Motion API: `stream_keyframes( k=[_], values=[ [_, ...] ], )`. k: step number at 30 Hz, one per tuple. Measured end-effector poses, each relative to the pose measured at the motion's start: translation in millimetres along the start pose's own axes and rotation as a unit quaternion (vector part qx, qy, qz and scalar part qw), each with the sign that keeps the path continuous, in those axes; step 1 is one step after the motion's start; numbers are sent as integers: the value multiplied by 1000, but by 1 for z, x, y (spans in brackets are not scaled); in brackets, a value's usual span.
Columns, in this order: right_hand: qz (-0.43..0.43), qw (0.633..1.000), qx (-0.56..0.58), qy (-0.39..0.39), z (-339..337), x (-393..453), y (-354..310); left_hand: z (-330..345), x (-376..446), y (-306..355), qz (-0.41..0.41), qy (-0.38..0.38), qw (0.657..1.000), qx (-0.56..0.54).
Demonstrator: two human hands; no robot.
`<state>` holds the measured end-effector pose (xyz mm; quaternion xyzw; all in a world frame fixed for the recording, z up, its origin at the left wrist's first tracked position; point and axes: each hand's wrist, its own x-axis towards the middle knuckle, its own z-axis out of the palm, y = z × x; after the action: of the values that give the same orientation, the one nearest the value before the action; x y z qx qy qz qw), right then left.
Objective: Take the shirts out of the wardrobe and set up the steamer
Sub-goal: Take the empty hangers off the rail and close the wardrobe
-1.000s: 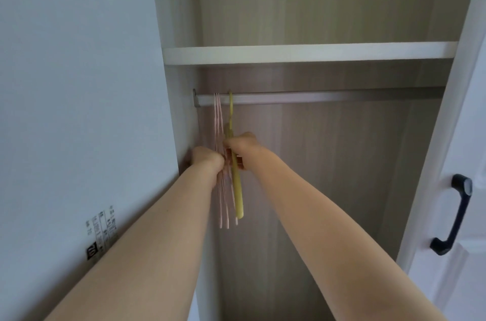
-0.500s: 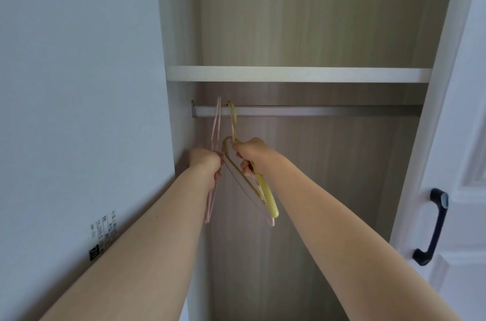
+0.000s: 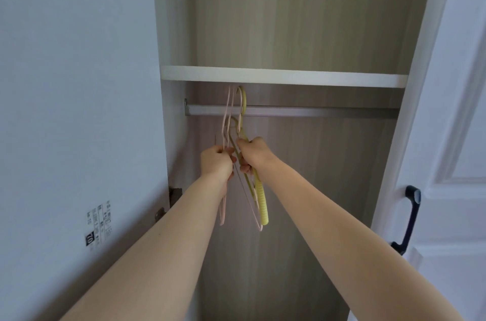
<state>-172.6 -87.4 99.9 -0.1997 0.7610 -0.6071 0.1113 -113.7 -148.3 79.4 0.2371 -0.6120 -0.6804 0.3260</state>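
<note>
Inside the wardrobe [image 3: 302, 18], both hands meet near the middle of the view. The left hand [image 3: 216, 163] has its fingers curled around the thin pink hangers [image 3: 226, 121]. The right hand [image 3: 253, 153] grips the yellow hanger [image 3: 261, 202], fingers clamped on it. The hooks are at 12 o'clock from the hands, raised in front of the rail [image 3: 315, 111], under the white shelf [image 3: 289, 76]. The door handle [image 3: 409, 218] is at 3 o'clock.

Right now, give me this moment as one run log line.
left hand: holds pink hangers | right hand: holds yellow hanger | hooks: raised above rail | shirts: none in view
</note>
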Motion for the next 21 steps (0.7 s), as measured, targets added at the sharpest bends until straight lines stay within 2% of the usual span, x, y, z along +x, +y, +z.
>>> stream_keyframes(
  k=[5, 11, 21],
  values=[
    [14, 1000, 19, 13, -11, -27, 11, 7, -27, -9, 15, -18, 1000, -4],
    [69, 994, 70, 54, -22, -63, 37, 6, -64, -29, -17, -32, 999, -26],
    [69, 994, 9, 79, -41, -156, 113, -7, -182, -70, -77, -98, 992, 34]
  ],
)
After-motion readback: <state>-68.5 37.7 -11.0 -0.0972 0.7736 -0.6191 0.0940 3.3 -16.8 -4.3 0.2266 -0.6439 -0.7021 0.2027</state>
